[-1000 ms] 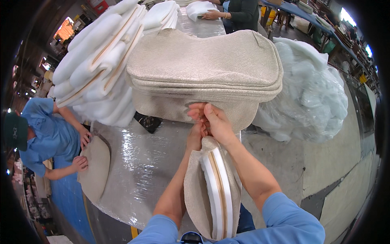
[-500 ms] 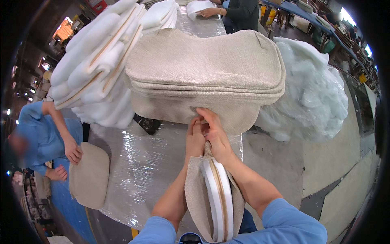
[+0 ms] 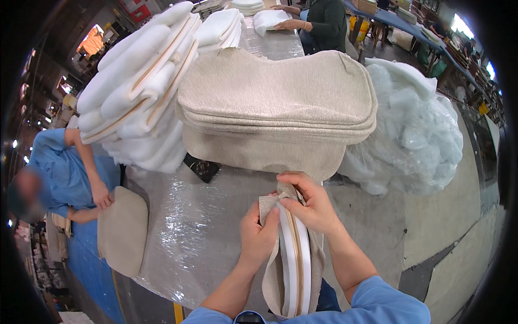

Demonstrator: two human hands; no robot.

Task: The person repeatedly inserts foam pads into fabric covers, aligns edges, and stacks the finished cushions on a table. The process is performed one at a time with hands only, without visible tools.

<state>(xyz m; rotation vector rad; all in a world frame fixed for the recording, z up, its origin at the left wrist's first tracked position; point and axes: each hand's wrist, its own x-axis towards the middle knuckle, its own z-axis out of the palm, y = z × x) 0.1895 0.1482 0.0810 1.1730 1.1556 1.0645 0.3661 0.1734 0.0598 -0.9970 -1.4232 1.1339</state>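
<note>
A beige fabric cushion cover point(image 3: 273, 289) stands on edge in front of me, its long side open. Inside it sits a white padded insert point(image 3: 306, 270) with a tan layer along its middle. At the cover's far end, my left hand point(image 3: 259, 232) pinches the left edge of the opening between thumb and fingers. My right hand point(image 3: 312, 202) is closed on the gathered fabric at the far corner, its thumb over the end of the insert. Just beyond my hands lies a stack of beige covers point(image 3: 275, 86).
White padded inserts point(image 3: 145, 70) are piled at the far left. A heap of wadding in clear plastic point(image 3: 413, 129) lies at right. Plastic film covers the table point(image 3: 189, 237). At left a co-worker in blue holds a beige cushion point(image 3: 123, 232); another person point(image 3: 329, 24) handles white padding beyond.
My hands have drawn apart and come nearer, from reaching beyond the cover's far end to gripping its edges. The view has shifted slightly. The co-worker's lower hand has moved onto the cushion.
</note>
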